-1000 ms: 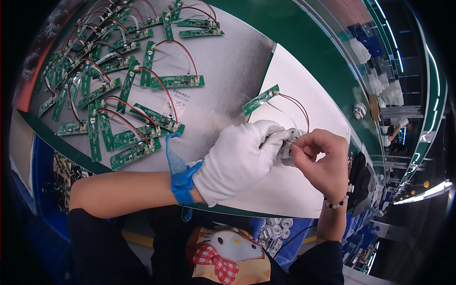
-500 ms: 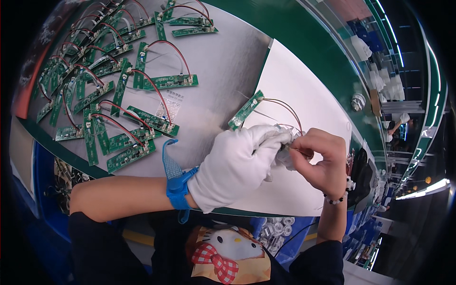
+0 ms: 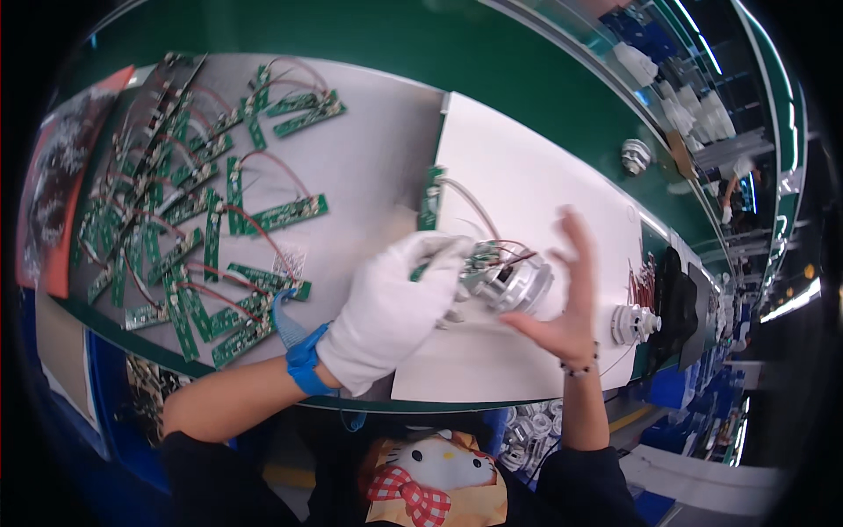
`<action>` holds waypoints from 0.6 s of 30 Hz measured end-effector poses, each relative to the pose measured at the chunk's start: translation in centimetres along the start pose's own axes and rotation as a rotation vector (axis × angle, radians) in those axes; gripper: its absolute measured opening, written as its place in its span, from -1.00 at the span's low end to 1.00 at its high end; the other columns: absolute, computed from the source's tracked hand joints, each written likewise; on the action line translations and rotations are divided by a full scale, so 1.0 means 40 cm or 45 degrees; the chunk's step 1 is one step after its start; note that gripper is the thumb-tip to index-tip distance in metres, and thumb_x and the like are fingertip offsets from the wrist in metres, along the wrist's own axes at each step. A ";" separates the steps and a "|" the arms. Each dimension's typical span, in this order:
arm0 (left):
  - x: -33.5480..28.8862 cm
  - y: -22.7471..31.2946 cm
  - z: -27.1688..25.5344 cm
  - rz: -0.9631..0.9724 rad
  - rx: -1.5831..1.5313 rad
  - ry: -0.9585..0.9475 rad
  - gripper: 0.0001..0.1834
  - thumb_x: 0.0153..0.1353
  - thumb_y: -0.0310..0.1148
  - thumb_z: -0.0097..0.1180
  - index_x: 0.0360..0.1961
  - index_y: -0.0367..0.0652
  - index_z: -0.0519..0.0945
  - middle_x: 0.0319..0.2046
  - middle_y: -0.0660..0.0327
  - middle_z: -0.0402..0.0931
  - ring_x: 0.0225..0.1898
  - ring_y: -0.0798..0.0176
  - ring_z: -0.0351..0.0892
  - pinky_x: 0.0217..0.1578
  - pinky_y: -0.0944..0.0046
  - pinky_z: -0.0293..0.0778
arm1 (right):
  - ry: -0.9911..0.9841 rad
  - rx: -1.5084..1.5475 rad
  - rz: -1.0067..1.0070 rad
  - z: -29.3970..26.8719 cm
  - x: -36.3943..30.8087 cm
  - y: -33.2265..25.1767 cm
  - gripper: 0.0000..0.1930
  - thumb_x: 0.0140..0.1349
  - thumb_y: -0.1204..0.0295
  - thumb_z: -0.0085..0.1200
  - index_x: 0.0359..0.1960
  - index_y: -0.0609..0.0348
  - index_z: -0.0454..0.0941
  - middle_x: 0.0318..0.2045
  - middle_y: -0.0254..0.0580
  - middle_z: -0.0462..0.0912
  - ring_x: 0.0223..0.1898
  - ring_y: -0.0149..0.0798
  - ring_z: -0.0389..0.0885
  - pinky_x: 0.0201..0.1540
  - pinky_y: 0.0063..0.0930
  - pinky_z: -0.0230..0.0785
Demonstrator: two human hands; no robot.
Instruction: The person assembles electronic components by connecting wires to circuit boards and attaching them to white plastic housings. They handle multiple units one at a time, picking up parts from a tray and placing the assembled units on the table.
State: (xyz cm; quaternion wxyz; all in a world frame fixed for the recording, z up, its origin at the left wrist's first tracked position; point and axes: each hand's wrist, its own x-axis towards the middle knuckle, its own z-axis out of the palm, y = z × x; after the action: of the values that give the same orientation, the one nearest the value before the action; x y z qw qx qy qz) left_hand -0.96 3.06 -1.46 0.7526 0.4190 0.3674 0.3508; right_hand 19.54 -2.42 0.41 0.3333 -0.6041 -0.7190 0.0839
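Note:
My left hand point(image 3: 386, 307), in a white glove with a blue wrist strap, pinches a small green circuit board point(image 3: 482, 256) by its edge. Thin wires point(image 3: 474, 209) run from there to a second green board point(image 3: 430, 198) standing beyond the glove. Against the glove's fingertips is a round silver-white housing point(image 3: 527, 286), tilted over the white sheet; whether the glove also supports it is hidden. My bare right hand point(image 3: 566, 303) is just right of the housing, fingers spread and thumb near its lower rim, gripping nothing. It is slightly blurred.
Many wired green boards point(image 3: 263, 220) lie on the grey mat at left, beside an orange-edged bag point(image 3: 66, 184). White housings stand at the right point(image 3: 630, 325) and far right point(image 3: 636, 156). Red wires point(image 3: 644, 283) lie near the right edge. More metal parts point(image 3: 531, 430) fill a bin below.
My right hand has let go of the wire and spread open. The housing now shows plainly between my hands. The view has shifted, and my left hand keeps its pinch.

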 end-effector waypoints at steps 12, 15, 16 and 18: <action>0.044 0.025 -0.007 -0.087 -0.095 0.122 -0.30 0.22 0.00 -0.07 0.25 -0.11 0.01 -0.13 0.01 0.38 -0.37 0.25 0.51 -0.51 0.37 0.46 | 0.040 -0.266 0.147 -0.106 0.454 0.082 -0.24 -0.40 0.23 0.35 -0.11 0.37 0.30 -0.20 0.17 0.49 -0.18 0.04 0.52 -0.11 -0.34 0.37; 0.036 0.009 0.012 -0.119 0.006 0.006 -0.32 0.25 -0.07 -0.10 0.26 -0.17 -0.01 -0.12 0.01 0.40 -0.38 0.25 0.53 -0.47 0.36 0.47 | -0.043 -0.652 0.032 -0.100 0.633 0.178 -0.26 -0.47 0.26 0.37 -0.14 0.30 0.36 -0.19 0.10 0.47 -0.12 0.02 0.48 -0.09 -0.31 0.39; 0.037 0.008 0.013 -0.162 0.023 -0.013 -0.32 0.25 -0.08 -0.10 0.26 -0.18 -0.02 -0.12 0.01 0.40 -0.38 0.26 0.53 -0.47 0.37 0.47 | -0.140 -0.738 0.118 -0.077 0.670 0.200 -0.27 -0.47 0.25 0.37 -0.14 0.27 0.38 -0.17 0.09 0.46 -0.10 0.02 0.47 -0.07 -0.32 0.38; 0.037 0.007 0.011 -0.177 0.044 -0.035 -0.33 0.25 -0.11 -0.10 0.26 -0.22 -0.01 -0.15 0.03 0.44 -0.40 0.27 0.55 -0.48 0.38 0.46 | -0.248 -0.822 0.260 -0.032 0.720 0.252 -0.24 -0.49 0.21 0.39 -0.09 0.18 0.43 -0.14 0.06 0.46 -0.07 0.00 0.45 0.00 -0.34 0.36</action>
State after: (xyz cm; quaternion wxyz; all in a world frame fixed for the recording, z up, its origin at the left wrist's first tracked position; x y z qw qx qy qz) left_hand 0.08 4.23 -1.41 0.7729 0.4100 0.3912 0.2854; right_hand 27.09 26.44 7.00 0.0446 -0.7364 -0.6727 -0.0577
